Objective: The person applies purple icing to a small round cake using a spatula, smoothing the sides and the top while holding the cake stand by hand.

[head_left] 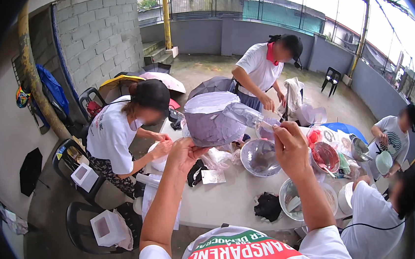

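Raised over the table is a rounded, lavender-grey form (pixel 215 129) with a paler flat top and a rough, paste-like surface. My left hand (pixel 186 153) grips its lower left side and supports it from beneath. In my right hand (pixel 290 142) is the pale handle of a spatula (pixel 246 115). Its broad, smeared blade lies against the form's upper right side. Below, between my hands, a metal-looking bowl (pixel 260 158) has grey paste smeared inside it. I cannot tell what the form is made of.
The white table (pixel 206 203) bears a black cloth (pixel 267 207), a paste-smeared bowl (pixel 290 198) and a bowl with red contents (pixel 325 157). Co-workers stand at the left, far side and right. Black chairs holding white boxes (pixel 108 228) are at the left; open umbrellas lie behind.
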Available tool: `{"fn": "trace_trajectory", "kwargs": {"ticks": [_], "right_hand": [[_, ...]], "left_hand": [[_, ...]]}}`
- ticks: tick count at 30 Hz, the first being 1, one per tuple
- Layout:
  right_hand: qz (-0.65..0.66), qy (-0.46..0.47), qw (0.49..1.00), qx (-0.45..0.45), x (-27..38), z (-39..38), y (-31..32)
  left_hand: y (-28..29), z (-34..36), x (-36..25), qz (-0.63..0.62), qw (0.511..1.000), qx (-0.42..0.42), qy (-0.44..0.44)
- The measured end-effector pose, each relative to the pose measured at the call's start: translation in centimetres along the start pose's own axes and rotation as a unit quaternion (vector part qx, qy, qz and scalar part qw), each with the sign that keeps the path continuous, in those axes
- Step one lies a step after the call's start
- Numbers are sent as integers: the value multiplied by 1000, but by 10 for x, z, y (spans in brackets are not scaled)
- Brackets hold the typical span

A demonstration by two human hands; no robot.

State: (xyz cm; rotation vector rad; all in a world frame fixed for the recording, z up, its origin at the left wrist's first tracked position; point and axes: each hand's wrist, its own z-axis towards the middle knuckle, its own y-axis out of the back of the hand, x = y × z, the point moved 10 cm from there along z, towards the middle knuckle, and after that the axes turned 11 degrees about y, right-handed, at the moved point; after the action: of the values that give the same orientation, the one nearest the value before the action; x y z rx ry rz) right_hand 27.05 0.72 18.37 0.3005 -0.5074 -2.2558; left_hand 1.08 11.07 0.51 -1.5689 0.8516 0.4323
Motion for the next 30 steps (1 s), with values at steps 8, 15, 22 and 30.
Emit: {"fn": "trace_trajectory", "kwargs": {"ticks": [8, 15, 22, 30], "right_hand": [[19, -32, 999, -4, -1, -28, -9], [23, -39, 998, -45, -4, -16, -1], [13, -35, 998, -45, 3, -34, -4], [245, -186, 951, -41, -42, -54, -15]], "left_hand": [[-6, -2, -1, -10, 1000, 9, 8], [-6, -4, -1, -3, 1000, 12, 6], [-9, -4, 0, -13, 999, 33, 3], [-10, -10, -3, -6, 999, 45, -1]]}}
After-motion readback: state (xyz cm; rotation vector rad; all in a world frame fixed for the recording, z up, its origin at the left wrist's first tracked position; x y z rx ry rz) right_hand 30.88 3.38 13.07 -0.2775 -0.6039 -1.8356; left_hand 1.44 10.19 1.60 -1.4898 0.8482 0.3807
